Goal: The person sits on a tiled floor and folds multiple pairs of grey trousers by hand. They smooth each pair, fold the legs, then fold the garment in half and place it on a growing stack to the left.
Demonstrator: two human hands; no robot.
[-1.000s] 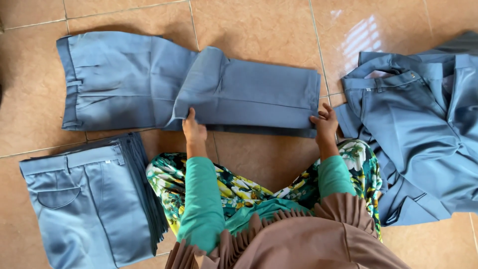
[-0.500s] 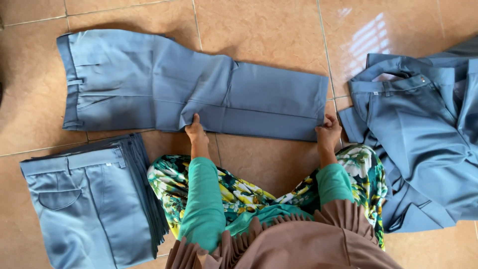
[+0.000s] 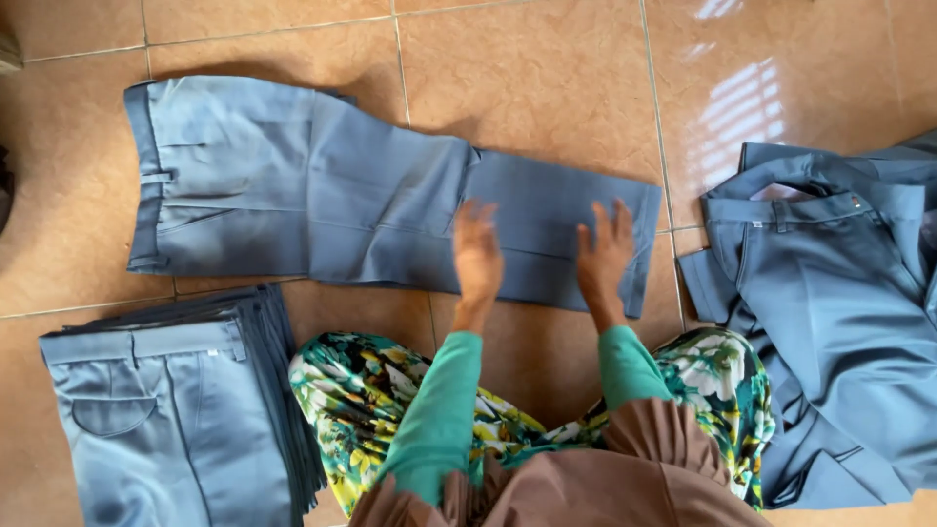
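While laid flat: trousers, waistband left, long axis left-right; both hands' fingers spread open.

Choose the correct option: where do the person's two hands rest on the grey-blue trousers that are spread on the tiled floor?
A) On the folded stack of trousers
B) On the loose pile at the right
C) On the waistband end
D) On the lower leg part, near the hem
D: the left hand and the right hand both lie on the leg part of the spread trousers, close to the hem and far from the waistband.
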